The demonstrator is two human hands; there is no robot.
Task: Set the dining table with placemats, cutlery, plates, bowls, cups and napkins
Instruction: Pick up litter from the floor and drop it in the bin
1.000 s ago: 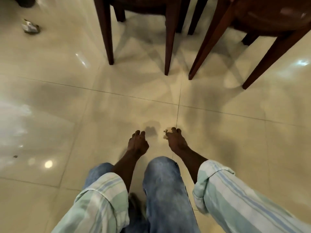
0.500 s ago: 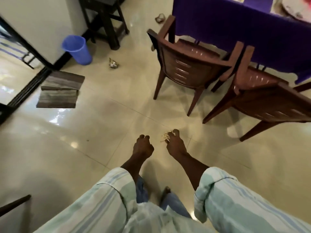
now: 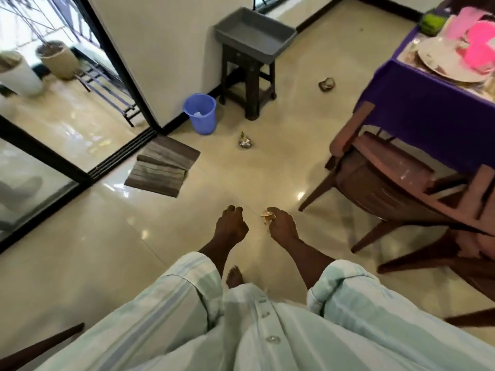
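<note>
Head view, going near to far:

1. Both arms hang out in front over the floor [image 3: 80, 236], striped sleeves pushed up. Left hand [image 3: 231, 223] has its fingers curled in with nothing in it as far as I can see, so it's just idle.
2. Right hand [image 3: 282, 226] pinches a small pale scrap [image 3: 267, 214] at the fingertips. Can't tell what it is, maybe a bit of paper or wrapper. My guess is it's litter being carried off, hence the dainty grip away from the body.
3. Right of the hands, two chairs [image 3: 388, 183] sit pulled out from the table, probably to leave room to reach in.
4. Further off on the floor: a folded mat [image 3: 163, 170], crumpled litter [image 3: 245, 141], and a blue bin [image 3: 200, 113] by the wall. The bin looks like the likely target for the scrap.
5. Behind that, a stool [image 3: 250, 84] carries a grey tray [image 3: 254, 32].
6. Far right, the tabletop [image 3: 428, 103] under a purple cloth already holds a plate [image 3: 442, 62] and pink cups [image 3: 479, 46], so the setting is partly done.
</note>
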